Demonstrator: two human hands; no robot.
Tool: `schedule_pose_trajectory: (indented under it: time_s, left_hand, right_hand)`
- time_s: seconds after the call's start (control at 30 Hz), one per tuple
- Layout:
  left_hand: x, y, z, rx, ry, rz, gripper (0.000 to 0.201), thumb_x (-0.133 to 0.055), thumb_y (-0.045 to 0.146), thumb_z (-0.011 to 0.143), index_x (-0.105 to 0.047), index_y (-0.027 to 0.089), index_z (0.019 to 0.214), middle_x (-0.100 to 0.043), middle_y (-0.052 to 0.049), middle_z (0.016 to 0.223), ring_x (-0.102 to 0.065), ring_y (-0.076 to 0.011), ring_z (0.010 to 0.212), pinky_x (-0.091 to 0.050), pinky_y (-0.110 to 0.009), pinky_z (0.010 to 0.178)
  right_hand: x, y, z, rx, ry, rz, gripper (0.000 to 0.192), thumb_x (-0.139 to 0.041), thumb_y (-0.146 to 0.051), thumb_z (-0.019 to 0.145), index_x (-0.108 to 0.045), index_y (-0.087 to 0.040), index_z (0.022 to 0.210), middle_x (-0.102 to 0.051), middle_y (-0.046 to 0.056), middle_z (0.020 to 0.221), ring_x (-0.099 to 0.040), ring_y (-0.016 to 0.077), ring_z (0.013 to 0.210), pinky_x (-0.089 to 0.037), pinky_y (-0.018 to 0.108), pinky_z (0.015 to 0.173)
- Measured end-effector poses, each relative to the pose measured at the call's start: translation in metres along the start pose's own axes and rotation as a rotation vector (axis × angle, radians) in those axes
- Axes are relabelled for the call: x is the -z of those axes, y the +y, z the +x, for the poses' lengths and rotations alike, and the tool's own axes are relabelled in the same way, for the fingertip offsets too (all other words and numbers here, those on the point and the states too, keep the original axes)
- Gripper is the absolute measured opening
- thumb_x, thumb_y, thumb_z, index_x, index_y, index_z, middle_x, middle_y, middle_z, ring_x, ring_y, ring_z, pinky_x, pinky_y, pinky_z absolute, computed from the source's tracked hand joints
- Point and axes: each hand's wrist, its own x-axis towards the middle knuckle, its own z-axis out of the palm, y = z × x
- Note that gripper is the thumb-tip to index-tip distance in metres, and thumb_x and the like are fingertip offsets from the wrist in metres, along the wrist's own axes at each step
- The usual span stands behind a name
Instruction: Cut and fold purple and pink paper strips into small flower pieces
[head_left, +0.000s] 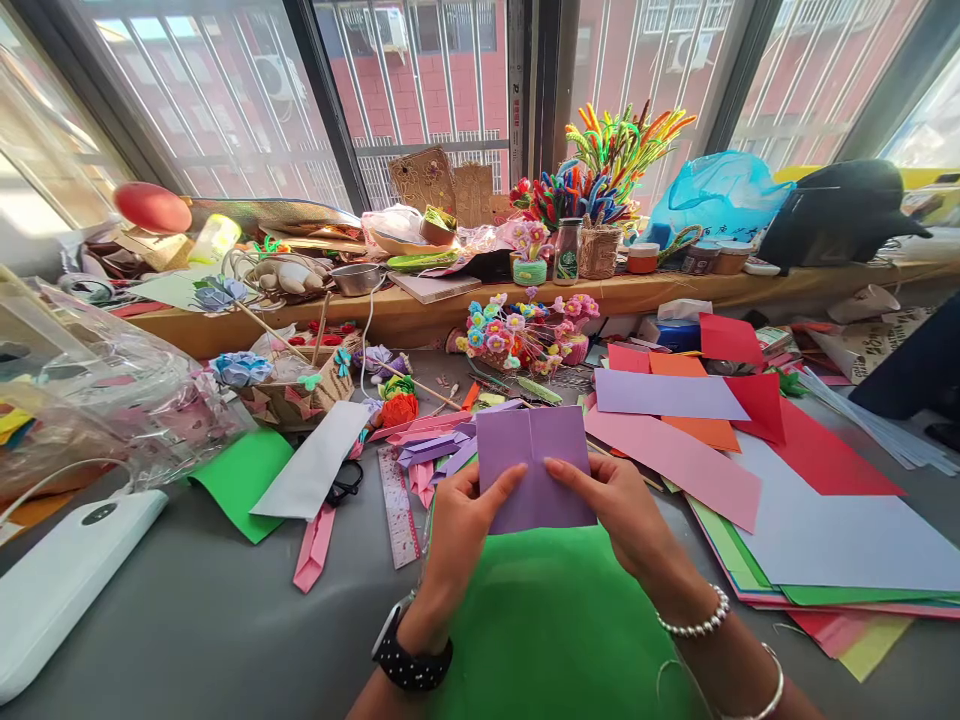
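Observation:
A square of purple paper (534, 500) with a crease down its middle is held up between both hands. My left hand (469, 515) grips its left side, thumb on the near face and fingers behind. On the right side my right hand (619, 500) pinches it the same way. Both thumb tips lie near the central crease. Beneath the hands spreads a green sheet (555, 620). Just behind the purple paper lie folded purple strips (439, 445), and a clear ruler (398, 510) rests to the left.
A stack of coloured paper (847, 540) covers the right side. At left are a white power bank (79, 585), a green sheet (244, 485), a folded white paper (315, 460) and a pink folded strip (314, 548). Crocheted flowers (510, 330) stand behind, below a cluttered window ledge (435, 312).

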Motion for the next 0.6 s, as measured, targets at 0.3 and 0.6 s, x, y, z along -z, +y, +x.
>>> schedule_pose_trajectory:
  time_s: [0.3, 0.6]
  left_hand:
    - [-0.005, -0.0013, -0.0019, -0.047, 0.066, 0.019, 0.025, -0.069, 0.035, 0.06, -0.068, 0.016, 0.076, -0.065, 0.001, 0.066, -0.053, -0.0108, 0.055, -0.042, -0.019, 0.049]
    - [0.0008, -0.0009, 0.0029, 0.019, 0.007, -0.032, 0.028, -0.067, 0.036, 0.062, -0.066, 0.016, 0.082, -0.067, -0.002, 0.072, -0.058, -0.0147, 0.062, -0.047, -0.023, 0.054]
  right_hand:
    - [-0.0045, 0.0042, -0.0001, -0.094, -0.011, 0.212, 0.029, -0.072, -0.036, 0.057, -0.068, -0.012, 0.075, -0.067, 0.004, 0.062, -0.059, 0.0148, 0.052, -0.048, 0.028, 0.055]
    - [0.0026, -0.0004, 0.0006, 0.023, -0.02, -0.073, 0.03, -0.07, -0.039, 0.059, -0.069, -0.012, 0.072, -0.067, 0.004, 0.067, -0.057, 0.0141, 0.056, -0.043, 0.023, 0.051]
